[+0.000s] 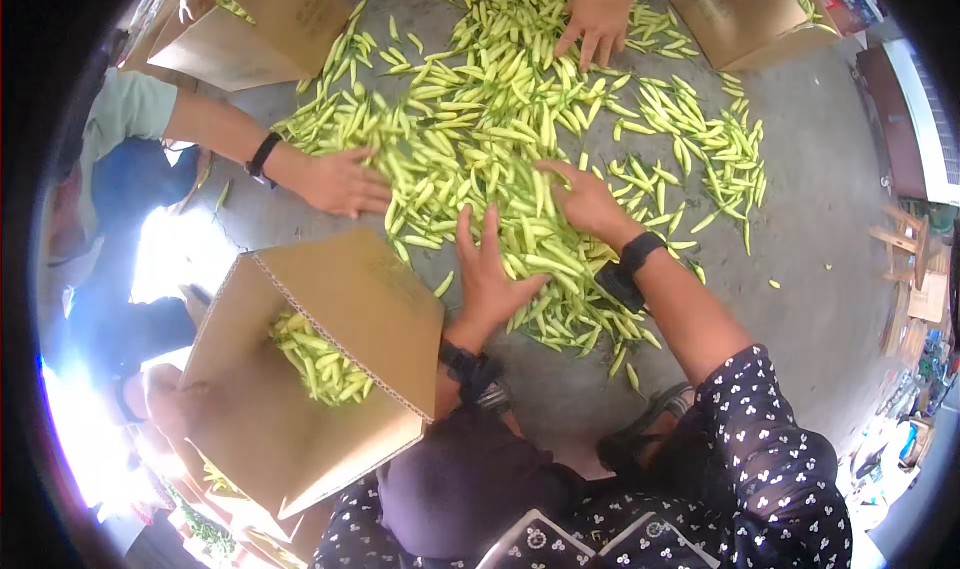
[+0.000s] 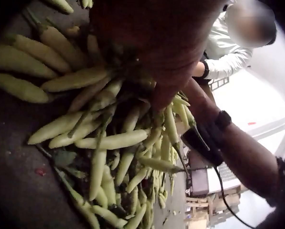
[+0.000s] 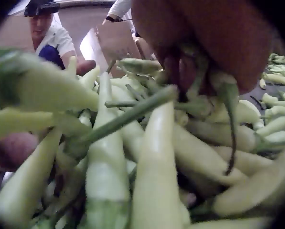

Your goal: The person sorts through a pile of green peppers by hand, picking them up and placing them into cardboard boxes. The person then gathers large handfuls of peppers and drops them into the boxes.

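The left hand, thumb and fingers spread wide, touches the pale green peppers heaped on the floor around twelve o'clock. The right hand, at two o'clock from it, reaches into the same heap — its fingertips are hidden, so I cannot tell whether they grip any. At ten, a wristbanded hand touches the heap; at one, a bare hand. A cardboard box at eight holds more peppers.
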`<control>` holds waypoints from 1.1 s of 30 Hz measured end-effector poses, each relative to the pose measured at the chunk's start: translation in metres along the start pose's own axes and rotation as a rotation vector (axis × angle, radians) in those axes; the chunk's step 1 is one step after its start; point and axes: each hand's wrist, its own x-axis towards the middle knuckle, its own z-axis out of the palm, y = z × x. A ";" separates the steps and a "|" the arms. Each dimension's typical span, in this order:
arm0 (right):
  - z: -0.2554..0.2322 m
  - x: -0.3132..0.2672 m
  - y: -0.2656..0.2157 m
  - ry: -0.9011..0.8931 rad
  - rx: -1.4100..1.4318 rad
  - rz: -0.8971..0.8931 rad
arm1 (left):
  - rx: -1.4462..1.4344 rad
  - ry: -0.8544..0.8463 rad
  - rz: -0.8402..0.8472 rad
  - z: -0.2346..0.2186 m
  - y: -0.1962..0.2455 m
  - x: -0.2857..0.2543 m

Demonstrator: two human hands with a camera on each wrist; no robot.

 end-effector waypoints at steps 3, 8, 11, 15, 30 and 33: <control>-0.005 0.007 0.004 0.042 -0.251 0.081 | -0.043 0.007 -0.007 -0.003 0.004 0.019; 0.004 -0.001 0.003 0.089 -0.126 0.123 | -0.223 -0.210 -0.044 -0.008 0.001 0.049; 0.009 -0.016 0.000 0.105 -0.004 0.169 | -0.247 -0.233 -0.017 -0.002 0.002 0.050; 0.013 -0.026 -0.003 0.077 0.239 0.334 | -0.351 -0.209 -0.033 0.008 -0.006 0.040; -0.007 -0.035 -0.249 0.153 0.449 -0.418 | -0.116 0.306 0.312 -0.214 0.087 0.009; 0.017 -0.020 -0.314 0.092 0.446 -0.731 | 0.047 0.481 0.268 -0.283 0.093 -0.016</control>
